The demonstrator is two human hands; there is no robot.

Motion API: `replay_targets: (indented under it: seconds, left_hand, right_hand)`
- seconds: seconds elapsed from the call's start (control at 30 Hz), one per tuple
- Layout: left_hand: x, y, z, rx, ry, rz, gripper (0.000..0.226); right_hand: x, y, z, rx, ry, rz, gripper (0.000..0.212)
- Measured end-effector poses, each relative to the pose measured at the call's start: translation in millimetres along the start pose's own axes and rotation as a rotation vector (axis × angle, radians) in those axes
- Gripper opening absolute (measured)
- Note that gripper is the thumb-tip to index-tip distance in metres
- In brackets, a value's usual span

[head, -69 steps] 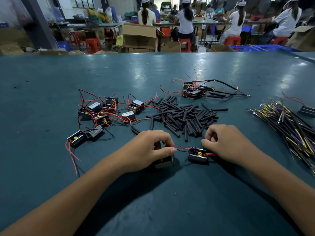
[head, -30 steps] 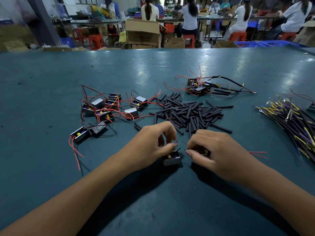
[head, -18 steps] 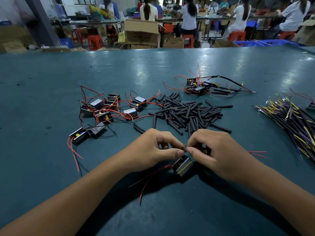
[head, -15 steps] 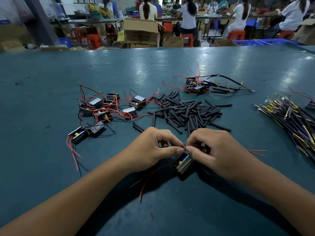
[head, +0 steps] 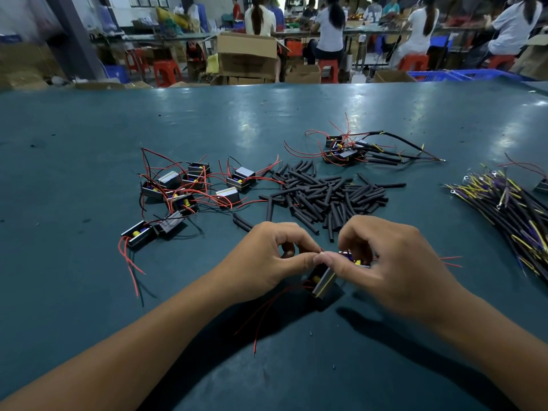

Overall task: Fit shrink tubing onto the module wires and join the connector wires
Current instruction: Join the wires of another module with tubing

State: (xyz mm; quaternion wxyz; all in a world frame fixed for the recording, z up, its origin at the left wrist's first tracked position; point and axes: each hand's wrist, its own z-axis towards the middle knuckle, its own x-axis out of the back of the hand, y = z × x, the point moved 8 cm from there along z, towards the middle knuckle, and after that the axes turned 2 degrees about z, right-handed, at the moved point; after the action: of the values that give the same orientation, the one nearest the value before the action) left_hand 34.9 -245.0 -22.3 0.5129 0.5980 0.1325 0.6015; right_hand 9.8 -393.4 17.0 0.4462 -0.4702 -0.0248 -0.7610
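Observation:
My left hand (head: pixel 267 259) and my right hand (head: pixel 391 262) meet fingertip to fingertip near the table's front, pinching thin wire ends together. A small black module (head: pixel 321 281) hangs tilted just below the fingertips, its red wires (head: pixel 261 318) trailing toward me. A second module (head: pixel 357 261) with a yellow part sits under my right fingers, mostly hidden. Beyond the hands lies a heap of black shrink tubing (head: pixel 326 194).
Several loose modules with red wires (head: pixel 184 191) lie at the left. A cluster of joined modules with black leads (head: pixel 350 149) sits farther back. A bundle of black and yellow connector wires (head: pixel 510 212) lies at the right. People work at benches beyond the table.
My hands came together from apart. The module my left hand had on the table is lifted and tilted, with red wires now trailing below. My right hand's module moved left with it.

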Motion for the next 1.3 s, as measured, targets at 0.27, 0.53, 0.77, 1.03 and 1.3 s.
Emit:
replay_targets:
  seconds: [0.27,0.53,0.77,1.03,1.3]
  left_hand:
    - [0,2,1,-0.014,0.007,0.015,0.005]
    - [-3,1,1,-0.009,-0.011,0.013,0.003]
    - [-4,3,0,-0.017,-0.019,0.016,0.004]
    - [-6,0,1,0.002,-0.028,-0.054,0.004]
    - [-7,-4,2,0.021,-0.043,-0.085,0.003]
  right_hand:
    - [-8,-1,-1,-0.028,-0.093,-0.071,0.025]
    - [-13,1,-2,-0.058,-0.087,0.004,0.016]
    - [-15,2,-1,-0.038,-0.098,0.066,0.012]
    - [-16,3,0,-0.026,-0.118,0.12,0.013]
    - [-10,4,2,0.061,-0.136,0.051,0.009]
